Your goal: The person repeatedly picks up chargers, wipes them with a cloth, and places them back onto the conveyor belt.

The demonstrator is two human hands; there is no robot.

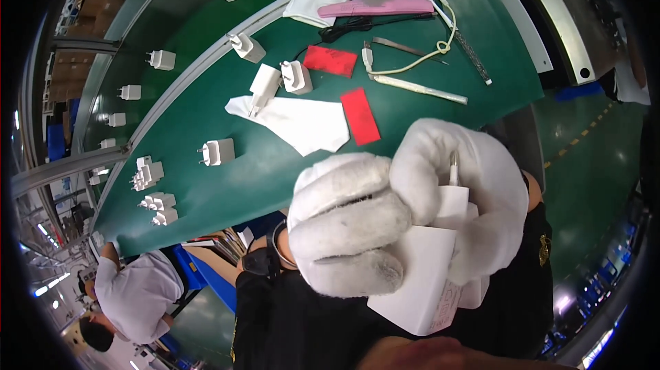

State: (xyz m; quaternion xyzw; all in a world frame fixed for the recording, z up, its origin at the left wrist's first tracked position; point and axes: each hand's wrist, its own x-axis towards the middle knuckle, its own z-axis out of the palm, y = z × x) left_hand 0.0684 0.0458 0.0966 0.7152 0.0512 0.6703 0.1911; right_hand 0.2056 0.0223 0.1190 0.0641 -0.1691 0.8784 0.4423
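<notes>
Both hands wear white gloves and are close together in front of my body. My left hand (347, 226) is curled with its fingers closed round a large white plug-in charger (419, 277). Beside it, my right hand (491, 184) is bent round a second white charger (452, 206), whose metal pin points up between thumb and fingers. More white plastic shows under the right hand, partly hidden by it. Dirt marks the left glove's fingers. On the green table beyond lie a white cloth (302, 122) with a charger (264, 87) on it, and two red pieces (361, 116) (330, 61).
Several white chargers (218, 152) stand on the table's left; more sit on the green belt (185, 19) behind a metal rail. Farther back are a pink strip tool (378, 7), tweezers (405, 49), a pale cable (412, 66) and a pen (474, 57). A person (141, 294) sits at lower left.
</notes>
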